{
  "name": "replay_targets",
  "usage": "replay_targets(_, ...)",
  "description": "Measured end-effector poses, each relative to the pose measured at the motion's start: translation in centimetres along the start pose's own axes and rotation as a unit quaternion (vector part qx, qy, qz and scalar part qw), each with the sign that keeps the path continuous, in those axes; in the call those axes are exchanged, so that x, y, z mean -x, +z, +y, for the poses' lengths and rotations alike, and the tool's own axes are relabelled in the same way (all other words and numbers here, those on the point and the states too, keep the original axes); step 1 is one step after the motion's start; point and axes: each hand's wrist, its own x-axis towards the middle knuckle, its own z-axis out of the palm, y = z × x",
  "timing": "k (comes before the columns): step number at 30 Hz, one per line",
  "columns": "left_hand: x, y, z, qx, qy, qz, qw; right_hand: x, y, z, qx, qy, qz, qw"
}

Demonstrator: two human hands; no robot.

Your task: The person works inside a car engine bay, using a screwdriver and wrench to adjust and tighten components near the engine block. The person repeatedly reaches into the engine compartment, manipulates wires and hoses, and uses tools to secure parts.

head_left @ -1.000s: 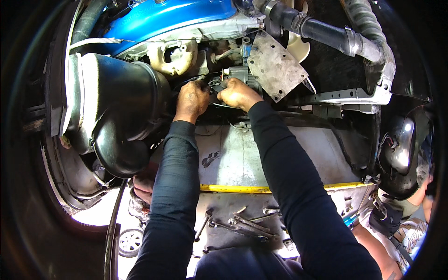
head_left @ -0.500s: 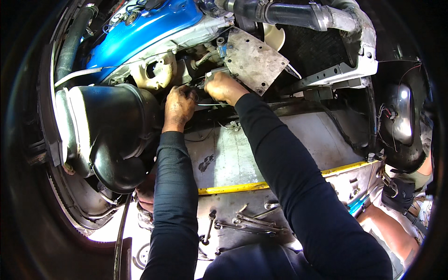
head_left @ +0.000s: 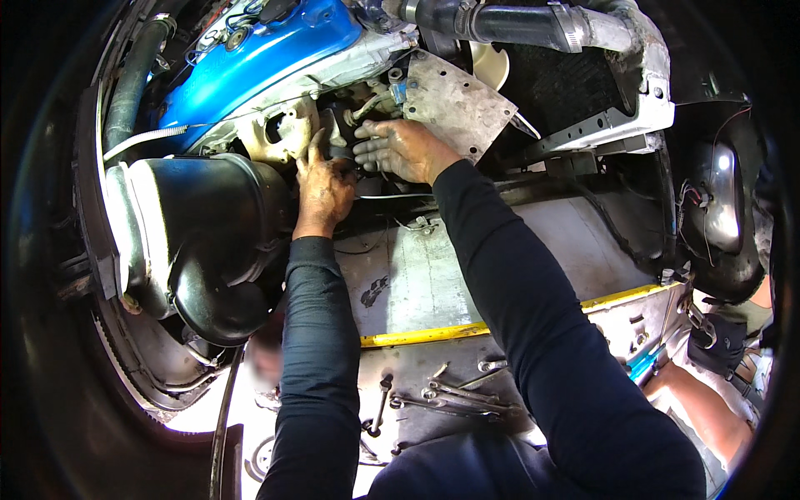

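My left hand (head_left: pixel 327 185) is among dark engine parts below a cream cast-metal piece (head_left: pixel 293 132), index finger stretched upward and the others bent; what lies under them is hard to make out. Just right of it, my right hand (head_left: pixel 400 150) is open, fingers spread over dark parts below a small metal fitting (head_left: pixel 367 107) and beside a grimy perforated plate (head_left: pixel 458 100). The blue engine cover (head_left: pixel 250 58) is above. A thin light line runs rightward below both hands.
A black canister (head_left: pixel 200 225) is on the left, a hose (head_left: pixel 517 25) and bracket (head_left: pixel 617 125) upper right. Below lie a yellow-edged metal panel (head_left: pixel 417 332) and several wrenches (head_left: pixel 458 398). Another person's bare arm (head_left: pixel 700 417) is at lower right.
My right hand's fingers have gone from curled to spread. My left index finger now stretches upward. The engine bay shifted left and upward in view after the first frame.
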Motion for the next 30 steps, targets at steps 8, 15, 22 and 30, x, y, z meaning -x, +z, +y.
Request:
replay_targets(8, -0.7, -0.8, 0.7, 0.082, -0.096, -0.067, 0.990, -1.4, -0.4, 1.7, 0.439, 0.003, 0.153, 0.885)
replay_targets(15, -0.5, -1.0, 1.3, 0.109, -0.119, -0.029, 0.986, -1.0, 0.1, 2.9, 0.564, -0.060, 0.124, 0.814)
replay_targets(22, -0.4, -0.4, 0.8, 0.008, -0.036, 0.035, 0.999, -0.1, -1.0, 1.2, 0.329, -0.054, 0.019, 0.943)
replay_targets(30, -0.1, -0.5, 0.8, -0.034, 0.015, -0.006, 0.999, -0.3, 0.9, 1.0, 0.222, -0.095, 0.082, 0.967)
